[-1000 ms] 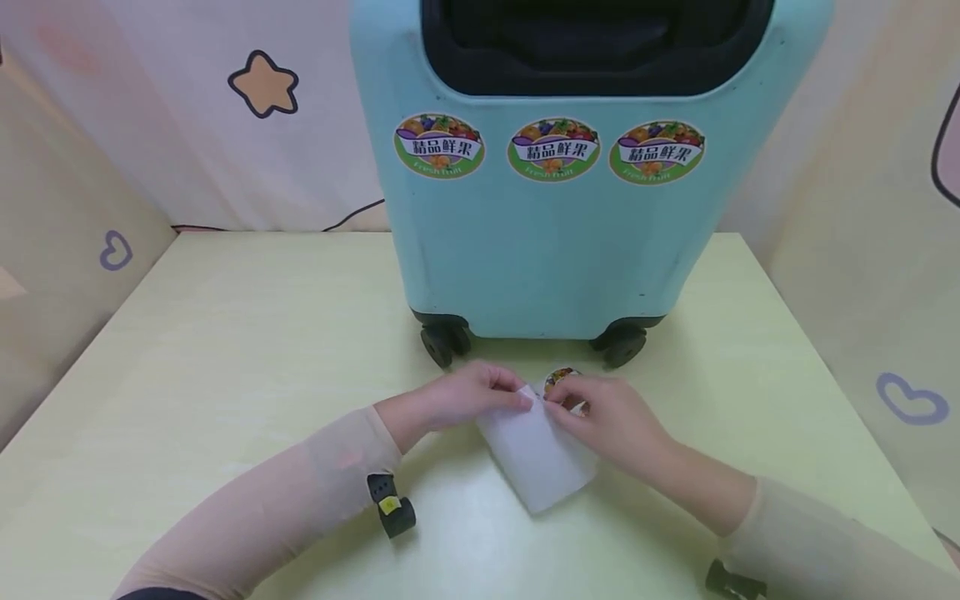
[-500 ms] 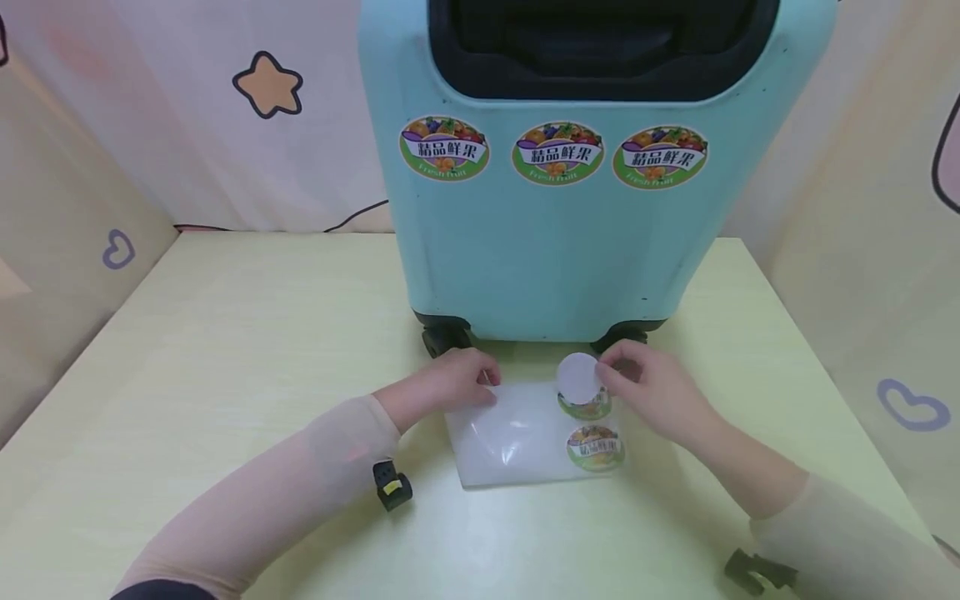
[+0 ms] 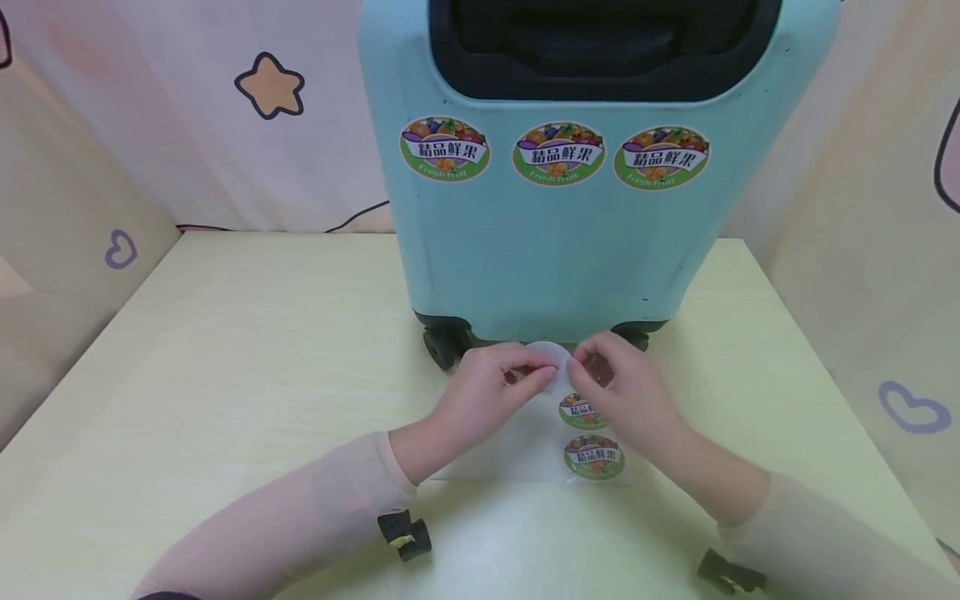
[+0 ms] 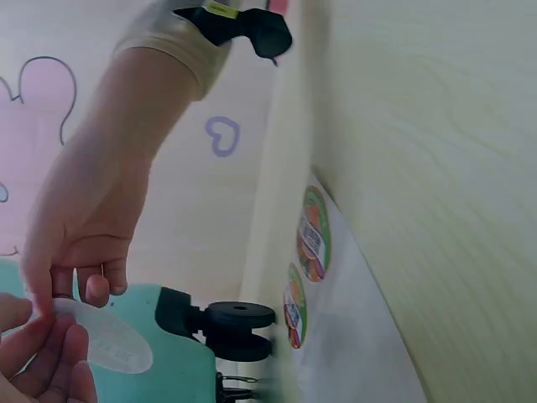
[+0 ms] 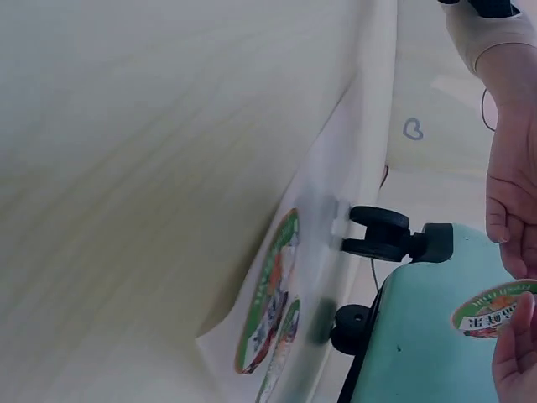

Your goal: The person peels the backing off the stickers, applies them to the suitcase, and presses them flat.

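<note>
In the head view, a loose oval sticker (image 3: 549, 352) is raised between both hands, its white back toward the head camera. My left hand (image 3: 480, 392) pinches its left edge, and my right hand (image 3: 633, 404) pinches the right edge. The left wrist view shows the same sticker's plain back (image 4: 117, 340); its printed fruit side (image 5: 489, 312) appears in the right wrist view. Below the hands, a white backing sheet (image 3: 498, 454) lies on the table, with a fruit sticker (image 3: 594, 457) near its lower right corner and another (image 3: 579, 411) partly hidden by the right fingers.
A light-blue suitcase (image 3: 547, 250) stands upright behind the hands. Three matching stickers are on its front, including the middle one (image 3: 558, 155). Its black wheels (image 3: 444, 343) rest close to the sheet. Patterned cloth walls (image 3: 187, 125) surround the table (image 3: 285, 333).
A sticker has come off the sheet. The sheet was lifted, then laid flat. My left hand let go of the sheet and moved right to the sticker that my right hand holds.
</note>
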A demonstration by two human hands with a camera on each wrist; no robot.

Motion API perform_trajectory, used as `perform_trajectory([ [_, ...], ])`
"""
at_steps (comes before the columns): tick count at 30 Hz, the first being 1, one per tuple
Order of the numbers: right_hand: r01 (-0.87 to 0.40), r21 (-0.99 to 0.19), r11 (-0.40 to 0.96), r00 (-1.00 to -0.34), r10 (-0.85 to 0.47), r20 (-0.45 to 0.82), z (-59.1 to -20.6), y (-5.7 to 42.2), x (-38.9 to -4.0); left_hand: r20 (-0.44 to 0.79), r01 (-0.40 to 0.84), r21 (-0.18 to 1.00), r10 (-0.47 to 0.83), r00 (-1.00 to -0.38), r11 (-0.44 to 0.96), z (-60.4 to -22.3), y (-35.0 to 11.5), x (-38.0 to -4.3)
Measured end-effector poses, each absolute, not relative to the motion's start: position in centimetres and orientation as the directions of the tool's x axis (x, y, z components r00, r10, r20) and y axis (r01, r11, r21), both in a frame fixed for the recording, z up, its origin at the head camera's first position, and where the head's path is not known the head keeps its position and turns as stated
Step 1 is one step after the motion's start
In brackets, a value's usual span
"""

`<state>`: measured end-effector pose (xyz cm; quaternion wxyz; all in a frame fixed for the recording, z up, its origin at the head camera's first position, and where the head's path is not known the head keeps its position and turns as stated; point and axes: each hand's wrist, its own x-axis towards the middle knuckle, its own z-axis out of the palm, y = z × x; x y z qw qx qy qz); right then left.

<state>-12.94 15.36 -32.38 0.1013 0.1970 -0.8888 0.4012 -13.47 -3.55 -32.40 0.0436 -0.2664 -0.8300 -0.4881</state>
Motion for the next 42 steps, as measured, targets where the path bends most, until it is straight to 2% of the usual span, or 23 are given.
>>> perform_trajectory([
  [4,-0.584,-0.643,0.495,-0.811,-0.307,0.499,-32.3,14.2,-12.9,0.279,0.355,0.915,0.337,-0.899,0.192,-31.7,-3.6,-13.0],
  [8,-0.691,-0.581,0.431,-0.720,-0.335,0.608,-32.2,13.8,-13.4,0.261,0.296,0.949,0.263,-0.929,0.104,-31.4,-4.1,-13.2],
  [11,-0.638,-0.642,0.425,-0.768,-0.300,0.566,-31.9,13.9,-14.1,0.296,0.315,0.946,0.194,-0.935,0.076,-31.4,-4.8,-13.4],
  [14,-0.457,-0.803,0.382,-0.888,-0.255,0.383,-31.1,14.0,-14.9,0.318,0.325,0.945,0.135,-0.938,0.029,-31.1,-5.5,-13.6],
  [16,-0.320,-0.887,0.333,-0.939,-0.239,0.249,-30.6,14.0,-15.1,0.322,0.323,0.946,0.109,-0.941,-0.005,-30.9,-5.9,-13.7],
  [19,-0.217,-0.941,0.262,-0.960,-0.230,0.157,-29.9,13.8,-15.4,0.331,0.330,0.944,0.072,-0.941,-0.015,-30.3,-6.6,-13.9],
  [21,-0.220,-0.945,0.242,-0.961,-0.222,0.167,-29.2,13.5,-15.4,0.349,0.349,0.937,0.035,-0.936,-0.011,-29.9,-7.1,-14.1],
  [24,-0.273,-0.935,0.228,-0.952,-0.203,0.229,-28.1,12.7,-15.5,0.409,0.409,0.912,-0.027,-0.912,0.019,-29.4,-8.0,-14.3],
  [27,-0.385,-0.895,0.224,-0.920,-0.174,0.352,-27.0,11.4,-15.7,0.511,0.502,0.858,-0.094,-0.854,0.107,-29.0,-8.9,-14.7],
  [32,-0.654,-0.707,0.269,-0.755,-0.176,0.632,-25.7,9.4,-16.7,0.620,0.597,0.784,-0.242,-0.746,0.169,-28.3,-10.7,-16.5],
  [34,-0.717,-0.638,0.282,-0.693,-0.187,0.696,-25.2,8.7,-17.3,0.619,0.598,0.784,-0.262,-0.740,0.165,-28.1,-11.3,-17.5],
  [36,-0.744,-0.605,0.285,-0.663,-0.197,0.722,-24.8,8.2,-18.0,0.615,0.585,0.789,-0.235,-0.753,0.189,-28.1,-11.6,-18.6],
  [39,-0.739,-0.609,0.289,-0.669,-0.207,0.714,-24.4,7.5,-18.7,0.587,0.554,0.806,-0.163,-0.793,0.206,-28.1,-11.6,-19.9],
  [42,-0.724,-0.623,0.296,-0.685,-0.212,0.697,-24.3,7.1,-19.2,0.579,0.556,0.812,-0.122,-0.806,0.176,-28.1,-11.3,-20.7],
])
